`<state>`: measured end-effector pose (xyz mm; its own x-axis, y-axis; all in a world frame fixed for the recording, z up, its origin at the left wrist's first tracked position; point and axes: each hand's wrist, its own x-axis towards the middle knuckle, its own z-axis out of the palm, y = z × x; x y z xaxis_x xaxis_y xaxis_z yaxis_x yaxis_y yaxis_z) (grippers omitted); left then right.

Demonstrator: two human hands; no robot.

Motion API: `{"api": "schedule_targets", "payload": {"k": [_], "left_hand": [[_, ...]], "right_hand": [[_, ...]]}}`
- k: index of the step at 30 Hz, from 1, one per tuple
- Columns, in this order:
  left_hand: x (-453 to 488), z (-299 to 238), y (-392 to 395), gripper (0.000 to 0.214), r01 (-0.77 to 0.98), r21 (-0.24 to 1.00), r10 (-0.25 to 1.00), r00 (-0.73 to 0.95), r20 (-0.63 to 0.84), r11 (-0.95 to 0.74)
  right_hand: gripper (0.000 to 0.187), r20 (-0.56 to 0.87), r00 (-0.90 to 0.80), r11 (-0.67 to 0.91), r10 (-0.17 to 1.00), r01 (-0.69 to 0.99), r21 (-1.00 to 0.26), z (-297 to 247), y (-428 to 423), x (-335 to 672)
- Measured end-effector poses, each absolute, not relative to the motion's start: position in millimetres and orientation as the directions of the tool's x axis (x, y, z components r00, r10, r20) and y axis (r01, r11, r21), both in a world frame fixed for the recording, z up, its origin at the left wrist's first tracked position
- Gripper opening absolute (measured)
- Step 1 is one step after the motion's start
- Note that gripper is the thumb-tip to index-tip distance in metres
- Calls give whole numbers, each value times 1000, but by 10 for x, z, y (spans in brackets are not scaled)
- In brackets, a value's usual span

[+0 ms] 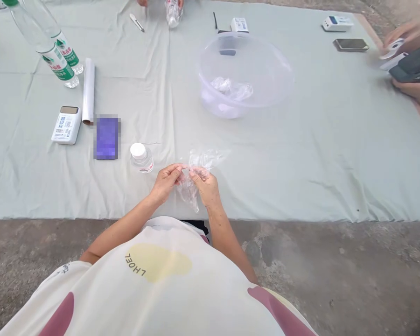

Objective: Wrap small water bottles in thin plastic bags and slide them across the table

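My left hand (167, 181) and my right hand (205, 185) meet over the near edge of a pale green cloth (301, 154). Both pinch a thin, clear plastic bag (199, 164), crumpled between the fingertips, with part of it hanging below my right hand. A small clear bottle with a white cap (141, 157) stands just left of my left hand. Farther off sits a large clear plastic bowl (245, 74) with some crumpled clear plastic inside.
Two water bottles (58, 56), a white roll (88, 91), a white device (66, 124) and a blurred purple card (107, 137) lie at the left. Other people's hands (411, 35) hold devices at the right and a bottle (173, 11) at the far edge. A phone (350, 44) lies nearby.
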<state>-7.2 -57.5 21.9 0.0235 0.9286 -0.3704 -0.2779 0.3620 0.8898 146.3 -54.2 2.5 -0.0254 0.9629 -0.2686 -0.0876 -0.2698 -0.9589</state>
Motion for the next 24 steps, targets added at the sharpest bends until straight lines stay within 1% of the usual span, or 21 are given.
{"api": "schedule_targets", "payload": {"k": [2, 6, 9, 14, 15, 16, 17, 18, 19, 20, 21, 22, 23, 24], "left_hand": [[-89, 216, -578, 19, -310, 871, 910, -43, -412, 380], [-189, 181, -602, 12, -417, 794, 836, -130, -533, 442], [-265, 137, -646, 12, -465, 752, 804, -132, -580, 467], [-333, 101, -701, 12, -495, 712, 772, -121, -624, 498], [-341, 105, -704, 11, -498, 708, 767, -124, -629, 500], [-347, 112, -703, 11, -500, 704, 762, -125, -636, 505], [-352, 121, -701, 12, -501, 697, 756, -122, -643, 512], [-355, 133, -697, 12, -500, 691, 750, -116, -651, 522], [-356, 144, -692, 12, -497, 685, 743, -112, -659, 533], [-354, 156, -687, 12, -492, 680, 736, -111, -668, 544], [-350, 166, -681, 13, -485, 677, 728, -113, -676, 554], [-345, 175, -677, 14, -476, 676, 722, -115, -683, 563], [-339, 183, -674, 16, -465, 677, 717, -119, -687, 571], [-332, 190, -674, 17, -451, 681, 715, -125, -688, 576]], "right_hand": [[38, -285, 62, -277, 956, -118, -954, 34, -500, 1462], [41, -355, 123, -335, 927, -158, -929, 27, -387, 1715], [40, -393, 205, -363, 896, -168, -916, 14, -284, 2054], [25, -410, 421, -391, 809, -134, -911, 51, -86, 2606], [23, -385, 491, -377, 781, -121, -918, 83, -57, 2681], [20, -332, 576, -346, 747, -91, -934, 127, -41, 2733], [17, -248, 652, -296, 716, -38, -954, 184, -42, 2759], [12, -142, 690, -236, 710, 43, -971, 254, -60, 2758], [10, -37, 659, -176, 752, 147, -973, 335, -96, 2728], [10, 37, 537, -122, 843, 258, -959, 422, -145, 2673], [14, 55, 324, -68, 945, 358, -931, 509, -201, 2597], [15, -14, 29, -25, 999, 443, -896, 588, -257, 2506], [14, -140, -264, 15, 954, 509, -861, 652, -304, 2405], [12, -268, -481, 54, 835, 556, -829, 696, -337, 2300]]}}
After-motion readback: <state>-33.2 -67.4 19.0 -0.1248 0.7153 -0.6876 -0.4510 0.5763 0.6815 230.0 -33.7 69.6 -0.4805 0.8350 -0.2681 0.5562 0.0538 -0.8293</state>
